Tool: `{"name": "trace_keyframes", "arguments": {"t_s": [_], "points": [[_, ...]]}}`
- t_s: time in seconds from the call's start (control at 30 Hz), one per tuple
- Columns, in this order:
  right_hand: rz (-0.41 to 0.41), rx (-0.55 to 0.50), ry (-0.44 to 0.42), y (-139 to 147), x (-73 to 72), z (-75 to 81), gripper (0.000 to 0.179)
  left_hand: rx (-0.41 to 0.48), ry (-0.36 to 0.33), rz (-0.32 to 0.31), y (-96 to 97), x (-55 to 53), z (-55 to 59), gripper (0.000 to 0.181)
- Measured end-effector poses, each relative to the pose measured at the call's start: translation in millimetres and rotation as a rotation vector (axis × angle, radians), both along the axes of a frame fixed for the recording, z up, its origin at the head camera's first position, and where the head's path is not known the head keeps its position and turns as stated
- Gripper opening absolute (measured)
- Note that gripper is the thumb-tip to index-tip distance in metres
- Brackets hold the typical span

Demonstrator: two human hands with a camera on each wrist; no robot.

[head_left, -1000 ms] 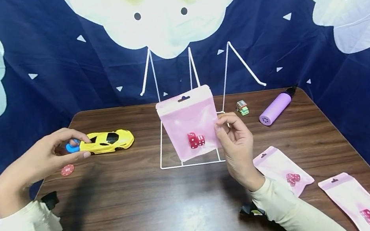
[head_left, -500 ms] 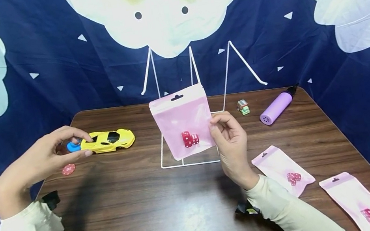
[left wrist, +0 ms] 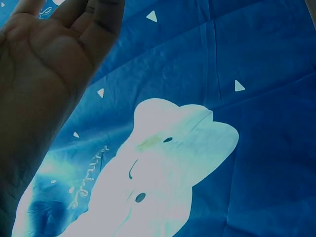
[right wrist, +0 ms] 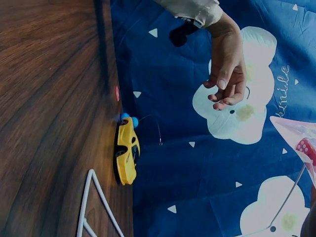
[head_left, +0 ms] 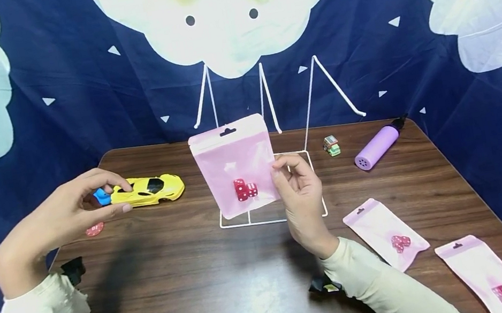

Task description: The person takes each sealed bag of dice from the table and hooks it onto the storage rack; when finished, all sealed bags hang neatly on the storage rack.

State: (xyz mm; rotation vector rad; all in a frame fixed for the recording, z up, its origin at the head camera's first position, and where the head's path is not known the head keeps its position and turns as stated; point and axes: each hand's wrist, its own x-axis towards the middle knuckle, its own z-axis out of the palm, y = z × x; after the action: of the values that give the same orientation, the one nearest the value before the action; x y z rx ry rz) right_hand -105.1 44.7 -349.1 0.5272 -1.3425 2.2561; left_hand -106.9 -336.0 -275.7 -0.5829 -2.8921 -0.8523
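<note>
My right hand [head_left: 304, 202] pinches the right edge of a pink zip bag [head_left: 250, 151] with thumb and fingers. Red dice [head_left: 242, 190] show through its front. The bag is held up before a white wire display rack [head_left: 315, 98], covering part of its frame. At the right border of the right wrist view, only a corner of the bag [right wrist: 291, 129] shows. My left hand [head_left: 77, 201] hangs in the air, fingers loosely bent, holding nothing. In the head view it overlaps a yellow toy car [head_left: 158, 189]; the right wrist view shows hand and car well apart.
Two more pink bags of dice, a nearer bag [head_left: 476, 263] and a farther bag [head_left: 377, 219], lie at the right. A purple pump [head_left: 378, 147] and a small toy vehicle [head_left: 331, 146] are behind them. A red chip [head_left: 95, 230] and a blue object [head_left: 102, 196] lie left.
My right hand has carried the pink bag leftward across the front of the rack, uncovering more of the rack's middle arm and base. My left hand stays nearly still.
</note>
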Motion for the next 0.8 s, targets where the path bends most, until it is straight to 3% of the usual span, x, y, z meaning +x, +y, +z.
{"name": "trace_keyframes", "arguments": {"t_s": [0.6, 0.8], "points": [[0.044, -0.040, -0.024, -19, -5.9, 0.0, 0.034, -0.050, 0.013, -0.005, 2.5, -0.4, 1.7, 0.039], [0.054, -0.055, -0.025, -25, -6.9, 3.6, 0.035, -0.040, -0.016, 0.007, 1.6, -0.6, 0.5, 0.041]]}}
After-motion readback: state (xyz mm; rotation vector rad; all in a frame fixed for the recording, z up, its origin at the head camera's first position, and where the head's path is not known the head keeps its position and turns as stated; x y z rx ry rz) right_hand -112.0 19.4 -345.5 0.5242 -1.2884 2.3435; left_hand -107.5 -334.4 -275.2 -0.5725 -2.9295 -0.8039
